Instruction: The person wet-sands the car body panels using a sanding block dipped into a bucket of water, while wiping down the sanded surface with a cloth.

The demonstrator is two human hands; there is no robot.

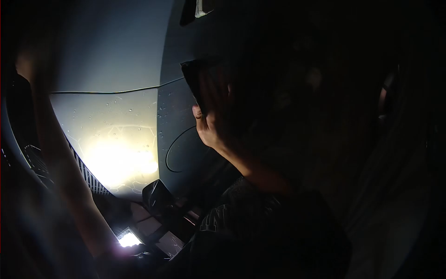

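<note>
Leaning over a smooth, curved, pale grey panel [109,51], the person works in deep gloom with both arms stretched forward. The right hand [210,122] lies against a dark, flat, straight-edged piece [190,79], which sits over the dark grey section [174,44] that adjoins the pale panel. The thumb shows near the piece's lower edge and the other fingers stretch up along it into shadow; whether they grasp it or merely press, I cannot tell. The left hand [24,67] is up at the far left, too murky to show whether its fingers are clenched or loose.

A thin dark cord [116,92] crosses the pale panel, from beside the left forearm over to the dark piece, and a thin dark curved line [167,156] bends below the right hand. Small clear droplets [139,129] dot the pale panel around a glaring yellowish glow. Lower down are a black, angular, boxy object [158,194] and a brilliant white lamp [128,239], close by the left forearm.
</note>
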